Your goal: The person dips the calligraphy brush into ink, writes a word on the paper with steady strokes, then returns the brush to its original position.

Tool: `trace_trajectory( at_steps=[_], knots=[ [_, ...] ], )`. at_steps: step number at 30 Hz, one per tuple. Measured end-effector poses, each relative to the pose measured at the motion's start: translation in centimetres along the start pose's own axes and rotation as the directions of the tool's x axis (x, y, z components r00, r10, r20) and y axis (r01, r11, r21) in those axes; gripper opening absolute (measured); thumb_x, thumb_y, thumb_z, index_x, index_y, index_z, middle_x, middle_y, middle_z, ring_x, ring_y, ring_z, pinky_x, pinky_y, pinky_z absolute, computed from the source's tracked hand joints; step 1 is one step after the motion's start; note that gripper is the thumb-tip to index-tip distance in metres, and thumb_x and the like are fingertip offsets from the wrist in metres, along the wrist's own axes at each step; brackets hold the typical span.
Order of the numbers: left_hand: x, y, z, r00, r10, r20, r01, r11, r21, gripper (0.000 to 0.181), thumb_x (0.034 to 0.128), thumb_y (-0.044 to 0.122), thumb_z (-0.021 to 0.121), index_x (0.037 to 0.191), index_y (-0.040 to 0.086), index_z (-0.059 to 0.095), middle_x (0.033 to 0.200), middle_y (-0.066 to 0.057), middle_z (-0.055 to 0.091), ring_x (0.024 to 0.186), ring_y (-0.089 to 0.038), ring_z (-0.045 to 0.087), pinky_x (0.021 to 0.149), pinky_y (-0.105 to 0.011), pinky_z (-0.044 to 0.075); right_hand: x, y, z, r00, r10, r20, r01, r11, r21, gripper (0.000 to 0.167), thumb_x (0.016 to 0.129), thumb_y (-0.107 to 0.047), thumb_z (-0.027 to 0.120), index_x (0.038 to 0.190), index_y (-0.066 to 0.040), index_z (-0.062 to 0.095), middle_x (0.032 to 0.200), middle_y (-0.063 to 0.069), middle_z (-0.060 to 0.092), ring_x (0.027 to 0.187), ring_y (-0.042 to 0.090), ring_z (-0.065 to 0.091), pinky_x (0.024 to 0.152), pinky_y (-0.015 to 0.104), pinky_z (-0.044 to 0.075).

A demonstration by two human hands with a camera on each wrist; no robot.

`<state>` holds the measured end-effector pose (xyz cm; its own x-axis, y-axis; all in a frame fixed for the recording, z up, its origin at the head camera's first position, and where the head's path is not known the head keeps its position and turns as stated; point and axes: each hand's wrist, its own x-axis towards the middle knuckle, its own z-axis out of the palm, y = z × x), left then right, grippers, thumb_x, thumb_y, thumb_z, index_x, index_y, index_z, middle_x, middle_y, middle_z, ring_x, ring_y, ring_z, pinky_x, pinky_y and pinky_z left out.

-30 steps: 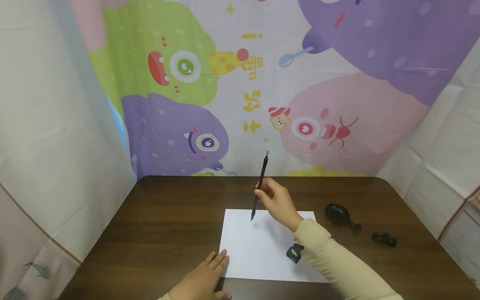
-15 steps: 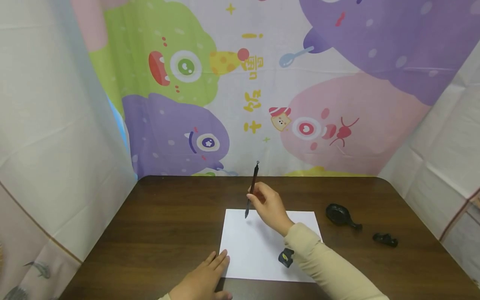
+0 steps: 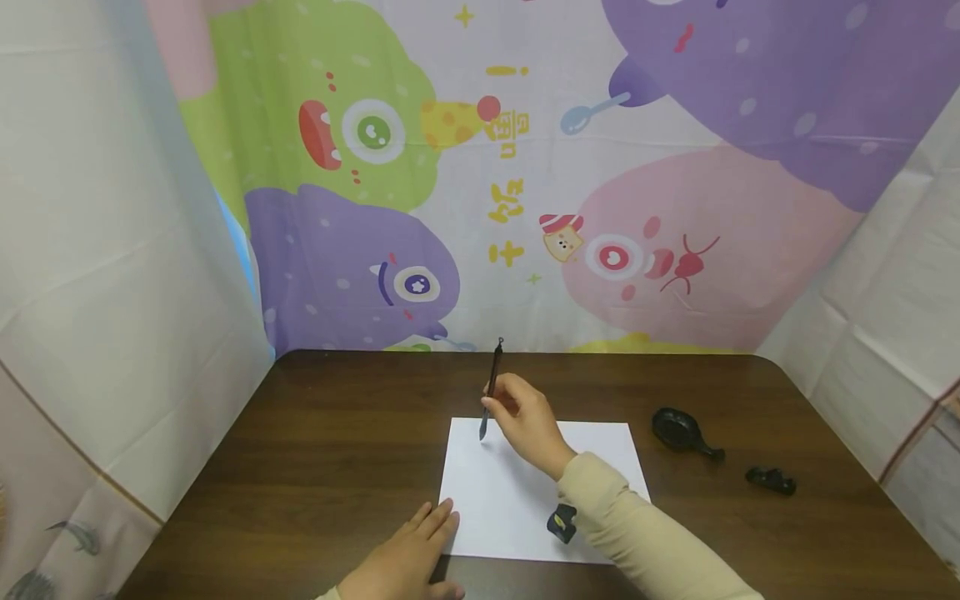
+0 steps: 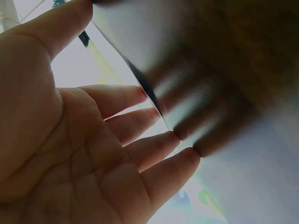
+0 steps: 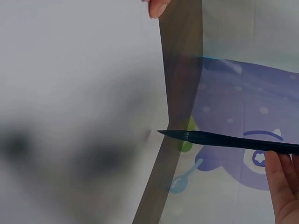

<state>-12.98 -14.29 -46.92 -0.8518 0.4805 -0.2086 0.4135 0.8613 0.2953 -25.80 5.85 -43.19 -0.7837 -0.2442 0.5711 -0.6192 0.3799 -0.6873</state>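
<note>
In the head view my right hand pinches a dark calligraphy brush by its shaft, tip down and loop end up. The pointed bristles hang over the upper left part of a white sheet of paper. A small gap seems to separate the tip from its faint shadow on the sheet. No marks show on the visible paper. My left hand lies at the sheet's lower left edge, its fingertips on the paper. Its fingers are fairly straight in the left wrist view.
Right of the paper, a black round dish with a narrow handle sits on the dark wooden table. Beside it lies a small black bumpy object, perhaps a brush rest. A cartoon-print curtain hangs behind the table's far edge.
My right hand has moved left and slightly toward me with the brush, bringing it over the sheet's upper left. The left hand stays where it was.
</note>
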Motion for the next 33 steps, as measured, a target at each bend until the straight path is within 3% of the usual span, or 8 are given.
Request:
trace_trajectory(
  at_steps=[33],
  knots=[
    [-0.05,0.02,0.09,1.0,-0.002,0.005,0.002,1.0,-0.009,0.086,0.0799,0.053,0.073,0.145,0.004,0.046,0.155,-0.017,0.039,0.14,-0.044,0.037,0.108,-0.059,0.039,-0.68,0.19,0.74,0.999,0.029,0.043,-0.028,0.999,-0.022,0.008,0.092,-0.012,0.067,0.1,-0.011,0.064,0.09,0.002,0.066,0.08,0.011,0.062,0.071,0.023,0.055]
  ],
)
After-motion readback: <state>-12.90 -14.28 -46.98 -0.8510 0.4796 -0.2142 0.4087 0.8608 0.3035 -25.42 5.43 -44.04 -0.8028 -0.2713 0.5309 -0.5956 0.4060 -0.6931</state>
